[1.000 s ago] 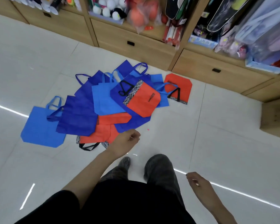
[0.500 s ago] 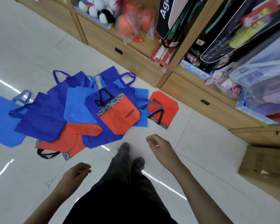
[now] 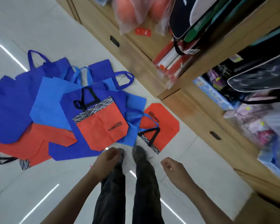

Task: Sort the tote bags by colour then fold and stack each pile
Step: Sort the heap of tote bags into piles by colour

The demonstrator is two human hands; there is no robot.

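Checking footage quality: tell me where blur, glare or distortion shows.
Head view: the shelves at right are motion-blurred; white glare streaks cross the floor; wide-angle tilt skews the cabinets; the bags stay fairly sharp.

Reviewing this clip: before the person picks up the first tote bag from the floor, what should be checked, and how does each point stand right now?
1. Both hands free: left hand and right hand hold nothing. Ok.
2. Bags still unsorted: the red tote bag with black handles lies on top of a dark blue tote bag and a light blue tote bag. Not ok.
3. Top bag within reach: it lies just ahead of the left hand. Ok.
4. Feet off the bags: the shoes stand at the pile's edge, close to the red tote bag by the cabinet; contact cannot tell.
5. Bare floor for the piles: ok.
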